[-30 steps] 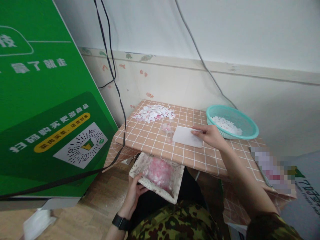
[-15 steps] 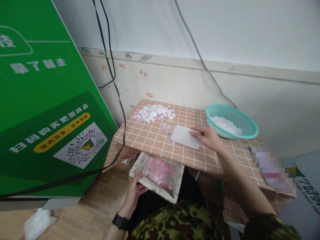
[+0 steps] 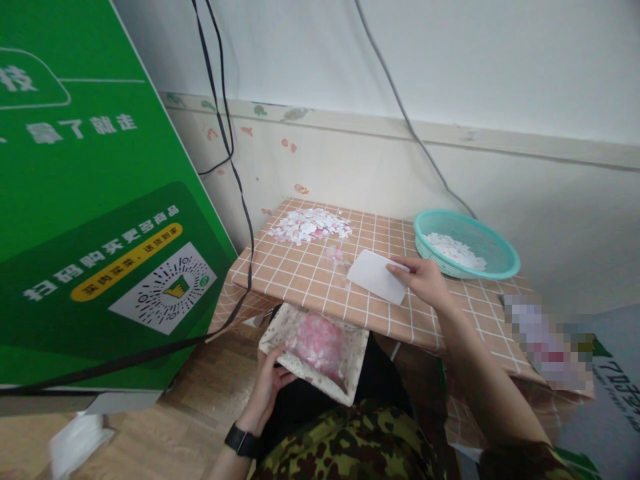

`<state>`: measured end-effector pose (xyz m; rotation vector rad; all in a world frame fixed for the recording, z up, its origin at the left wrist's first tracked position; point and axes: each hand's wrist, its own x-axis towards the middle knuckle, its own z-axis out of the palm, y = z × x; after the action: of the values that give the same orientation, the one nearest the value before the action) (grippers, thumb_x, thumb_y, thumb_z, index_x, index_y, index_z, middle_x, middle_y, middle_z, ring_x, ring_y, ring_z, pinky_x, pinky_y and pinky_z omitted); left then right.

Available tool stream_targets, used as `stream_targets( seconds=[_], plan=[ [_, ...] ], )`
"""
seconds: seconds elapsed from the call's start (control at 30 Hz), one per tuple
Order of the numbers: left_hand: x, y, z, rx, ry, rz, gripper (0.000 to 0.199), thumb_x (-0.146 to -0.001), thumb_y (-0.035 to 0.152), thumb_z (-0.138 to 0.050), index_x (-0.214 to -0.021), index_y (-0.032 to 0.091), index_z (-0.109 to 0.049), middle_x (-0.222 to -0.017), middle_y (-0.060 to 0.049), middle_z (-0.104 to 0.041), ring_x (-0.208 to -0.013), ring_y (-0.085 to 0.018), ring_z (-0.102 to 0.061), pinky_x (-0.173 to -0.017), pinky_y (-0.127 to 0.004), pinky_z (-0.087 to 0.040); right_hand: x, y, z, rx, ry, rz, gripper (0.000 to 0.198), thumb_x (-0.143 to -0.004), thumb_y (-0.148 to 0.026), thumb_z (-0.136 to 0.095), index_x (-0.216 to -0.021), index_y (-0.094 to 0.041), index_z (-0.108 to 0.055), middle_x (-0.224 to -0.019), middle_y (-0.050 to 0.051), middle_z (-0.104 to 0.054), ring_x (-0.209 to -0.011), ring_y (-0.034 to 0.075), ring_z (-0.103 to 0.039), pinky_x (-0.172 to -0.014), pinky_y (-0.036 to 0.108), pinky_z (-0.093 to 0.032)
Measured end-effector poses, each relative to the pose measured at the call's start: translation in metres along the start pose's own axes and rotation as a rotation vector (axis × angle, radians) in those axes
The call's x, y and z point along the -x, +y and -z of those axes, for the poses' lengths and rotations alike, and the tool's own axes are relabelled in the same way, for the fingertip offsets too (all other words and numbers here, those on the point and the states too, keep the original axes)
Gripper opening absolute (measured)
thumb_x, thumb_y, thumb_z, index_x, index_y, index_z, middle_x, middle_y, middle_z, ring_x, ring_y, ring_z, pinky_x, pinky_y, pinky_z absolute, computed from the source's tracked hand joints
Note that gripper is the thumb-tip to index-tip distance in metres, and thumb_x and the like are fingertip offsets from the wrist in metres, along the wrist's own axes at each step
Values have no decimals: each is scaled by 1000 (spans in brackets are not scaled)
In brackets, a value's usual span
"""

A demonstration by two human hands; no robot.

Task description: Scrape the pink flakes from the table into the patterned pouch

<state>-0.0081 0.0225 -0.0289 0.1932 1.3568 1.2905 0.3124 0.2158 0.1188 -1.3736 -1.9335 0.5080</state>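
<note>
My right hand point(image 3: 419, 280) pinches the right end of a flat white scraper point(image 3: 376, 276), thumb on top, held low over the checked tablecloth. Just left of its edge lies a small patch of pink and clear scraps point(image 3: 335, 255). My left hand point(image 3: 273, 377) grips the near left rim of a pale speckled box point(image 3: 350, 373). This open box is below the table's front edge, above my lap, tilted. Inside it is a heap of pink and clear scraps point(image 3: 320, 340).
A pile of white and pink pieces point(image 3: 310, 225) lies at the table's back left. At the right stands a turquoise basket point(image 3: 505, 257) with white pieces point(image 3: 454, 250). A black strap point(image 3: 240, 183) hangs by the green panel point(image 3: 100, 187). The table point(image 3: 300, 273) meets the wall behind.
My right hand has drawn the white scraper slightly to the right and towards me. My left hand and the box stay about where they were. The view has shifted a little.
</note>
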Motion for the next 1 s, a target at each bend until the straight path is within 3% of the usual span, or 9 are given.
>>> stream_targets(
  seconds=[0.2, 0.33, 0.6, 0.8, 0.9, 1.0],
  plan=[
    [-3, -2, 1, -1, -6, -4, 54, -86, 40, -68, -133, 30, -42, -108, -7, -68, -73, -21, -73, -74, -48, -62, 14, 5, -8, -96, -10, -48, 39, -85, -50, -68, -104, -20, -83, -98, 10, -81, -76, 29, -76, -62, 38, -59],
    [-3, -3, 2, 3, 8, 9, 54, -86, 38, -68, -133, 30, -42, -109, -8, -67, -74, -22, -74, -73, -48, -62, 20, 10, -4, -126, 66, -93, 41, -82, -52, -72, -102, -18, -83, -97, 11, -81, -77, 31, -76, -64, 40, -60],
    [0, 1, -1, -4, -8, -1, 50, -86, 38, -68, -129, 28, -44, -113, -8, -65, -75, -23, -74, -74, -51, -62, 26, -7, -17, -171, -3, -123, 35, -84, -47, -70, -102, -19, -83, -99, 10, -81, -82, 31, -76, -68, 38, -61],
    [-1, 0, 1, -17, -10, 1, 51, -88, 40, -66, -132, 29, -41, -116, -9, -66, -75, -22, -74, -76, -51, -62, 25, 1, -21, -214, 35, -161, 38, -84, -48, -70, -103, -17, -82, -97, 11, -81, -81, 30, -76, -66, 38, -60],
    [-2, -2, 1, -18, -21, -9, 51, -89, 40, -66, -132, 29, -41, -119, -9, -65, -75, -22, -73, -76, -52, -63, 26, -5, -32, -224, -12, -115, 38, -87, -47, -68, -106, -17, -82, -104, 10, -81, -85, 30, -76, -70, 38, -61],
    [-4, -2, 1, -17, -18, -7, 51, -88, 38, -66, -132, 28, -41, -116, -9, -65, -75, -22, -73, -75, -52, -63, 27, -20, -40, -255, -169, -44, 37, -89, -47, -66, -108, -19, -82, -106, 9, -81, -86, 28, -76, -70, 36, -61]
  ],
)
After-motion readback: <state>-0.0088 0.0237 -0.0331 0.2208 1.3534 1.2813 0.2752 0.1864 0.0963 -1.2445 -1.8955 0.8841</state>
